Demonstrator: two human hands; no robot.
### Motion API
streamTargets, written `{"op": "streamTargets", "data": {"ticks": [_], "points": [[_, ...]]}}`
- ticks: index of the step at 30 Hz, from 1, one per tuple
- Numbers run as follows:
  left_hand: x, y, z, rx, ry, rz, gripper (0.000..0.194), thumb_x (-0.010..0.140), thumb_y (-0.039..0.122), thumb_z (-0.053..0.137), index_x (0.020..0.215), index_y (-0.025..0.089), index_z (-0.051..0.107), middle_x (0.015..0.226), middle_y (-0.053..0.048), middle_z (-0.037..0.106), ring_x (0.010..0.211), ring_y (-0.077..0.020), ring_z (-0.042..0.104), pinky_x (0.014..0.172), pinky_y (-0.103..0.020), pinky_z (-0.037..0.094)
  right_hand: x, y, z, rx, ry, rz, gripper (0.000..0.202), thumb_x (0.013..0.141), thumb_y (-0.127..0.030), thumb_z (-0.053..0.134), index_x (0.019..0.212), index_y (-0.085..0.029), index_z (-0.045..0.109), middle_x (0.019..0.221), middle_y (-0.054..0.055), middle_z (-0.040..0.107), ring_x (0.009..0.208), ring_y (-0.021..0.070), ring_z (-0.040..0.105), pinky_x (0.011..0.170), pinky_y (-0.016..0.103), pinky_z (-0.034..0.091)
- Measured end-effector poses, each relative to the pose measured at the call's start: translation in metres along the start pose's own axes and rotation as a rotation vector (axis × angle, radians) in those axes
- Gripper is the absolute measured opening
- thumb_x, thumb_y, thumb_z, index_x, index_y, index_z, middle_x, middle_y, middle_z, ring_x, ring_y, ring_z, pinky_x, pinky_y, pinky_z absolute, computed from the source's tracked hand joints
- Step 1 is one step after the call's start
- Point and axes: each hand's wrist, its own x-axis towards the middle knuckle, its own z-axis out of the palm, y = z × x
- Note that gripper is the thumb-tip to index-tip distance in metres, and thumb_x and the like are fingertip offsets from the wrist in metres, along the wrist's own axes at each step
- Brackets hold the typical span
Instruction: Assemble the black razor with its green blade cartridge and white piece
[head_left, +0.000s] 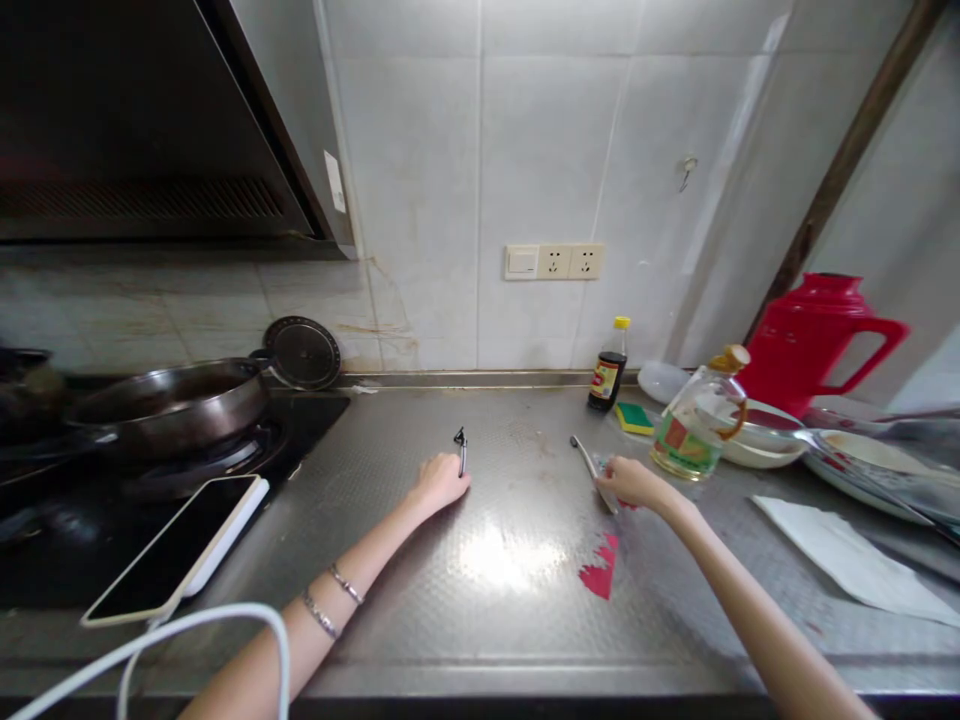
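My left hand [442, 482] is closed round a small tool with a silver handle and a black angled head [461, 445], its exact kind unclear. It rests low over the steel counter, left of centre. On the right, my right hand [628, 482] grips a slim silvery utensil with a dark end [587, 460]; its broader lower part slants toward me, and I cannot tell its kind. Partly hidden beneath that hand is something with red on it. A torn red scrap [601, 570] lies on the counter just in front.
On the left, a phone [172, 550] with a white cable [225, 612] lies by the hob, which bears a steel pan [180, 405]. Behind my right hand stand a sauce bottle [607, 370], a sponge [634, 418], an oil bottle [688, 430], bowls [757, 450], a red flask [806, 345] and a paper towel [847, 555].
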Motion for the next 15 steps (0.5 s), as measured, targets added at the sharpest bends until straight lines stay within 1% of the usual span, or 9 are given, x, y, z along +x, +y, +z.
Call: {"op": "streamTargets", "data": {"ticks": [3, 7, 12, 15], "points": [[-0.001, 0.0, -0.002, -0.005, -0.016, -0.008, 0.027, 0.079, 0.032, 0.044, 0.081, 0.016, 0.065, 0.089, -0.012, 0.067, 0.089, -0.024, 0.063, 0.072, -0.03, 0.045, -0.002, 0.001, 0.002, -0.006, -0.014, -0.024, 0.029, 0.078, -0.028, 0.046, 0.068, -0.01, 0.065, 0.058, 0.01, 0.065, 0.05, 0.0157, 0.06, 0.046, 0.021, 0.038], [-0.001, 0.0, 0.001, -0.014, -0.011, -0.018, 0.028, 0.08, 0.032, 0.043, 0.082, 0.016, 0.065, 0.09, -0.012, 0.067, 0.088, -0.0233, 0.063, 0.071, -0.029, 0.045, -0.004, 0.0, 0.005, -0.033, -0.012, -0.046, 0.028, 0.078, -0.029, 0.046, 0.068, -0.01, 0.065, 0.06, 0.01, 0.065, 0.051, 0.015, 0.059, 0.047, 0.021, 0.038], [-0.001, 0.001, 0.005, -0.031, 0.013, -0.01, 0.029, 0.081, 0.031, 0.042, 0.086, 0.014, 0.066, 0.093, -0.015, 0.067, 0.088, -0.0237, 0.063, 0.071, -0.029, 0.045, -0.003, 0.0, 0.011, -0.069, 0.015, -0.1, 0.026, 0.077, -0.025, 0.046, 0.069, -0.01, 0.066, 0.067, 0.012, 0.067, 0.062, 0.0166, 0.061, 0.052, 0.022, 0.037], [-0.001, 0.004, 0.006, -0.044, 0.03, -0.003, 0.031, 0.082, 0.028, 0.041, 0.088, 0.013, 0.067, 0.094, -0.015, 0.067, 0.088, -0.0227, 0.063, 0.071, -0.027, 0.044, -0.001, 0.002, 0.014, -0.09, 0.019, -0.105, 0.028, 0.077, -0.024, 0.044, 0.07, -0.01, 0.067, 0.069, 0.013, 0.067, 0.064, 0.0175, 0.061, 0.053, 0.023, 0.036]]}}
